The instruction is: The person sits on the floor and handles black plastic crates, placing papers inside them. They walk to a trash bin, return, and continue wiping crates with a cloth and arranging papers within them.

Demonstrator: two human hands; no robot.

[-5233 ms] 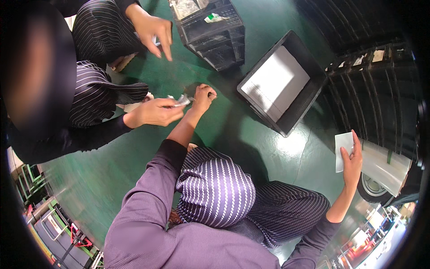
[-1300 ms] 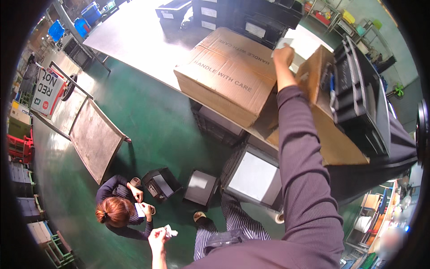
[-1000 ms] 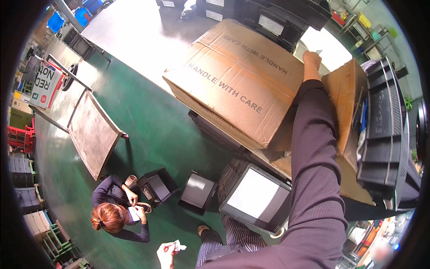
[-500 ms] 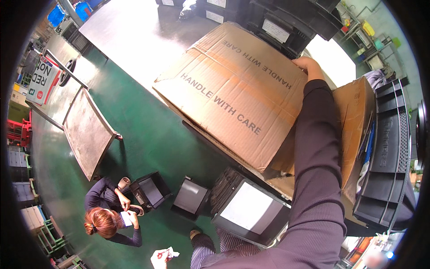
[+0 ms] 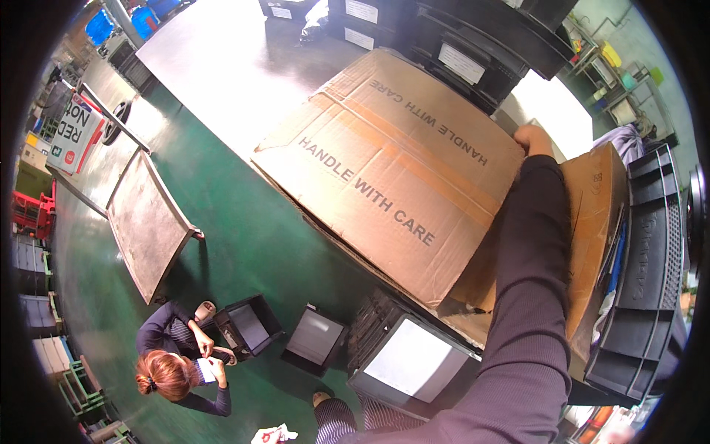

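Note:
A large closed cardboard box (image 5: pixel 384 177) with a taped top and dark print rests at the near edge of the table. At its far right corner my right hand (image 5: pixel 534 139) is curled over the edge, its fingertips partly hidden. My right forearm stretches along the box's right side. Low at the picture's edge, my left hand (image 5: pixel 263 436) pinches a crumpled white piece of tissue or paper (image 5: pixel 281 432); most of this hand is cut off. Right of my forearm stands another cardboard box (image 5: pixel 592 192), next to a black plastic crate (image 5: pixel 643 274).
Black bins (image 5: pixel 462 63) with white labels stack behind the box on the pale table (image 5: pixel 214 66). Below are a black bin with a white sheet (image 5: pixel 410 359) and smaller black bins (image 5: pixel 314 340). A co-worker (image 5: pixel 174 362) crouches at left near a flatbed trolley (image 5: pixel 148 222).
My right hand has slid toward me and rightward to the box's corner. My left hand has dropped lower, almost out of view. The whole view has shifted slightly.

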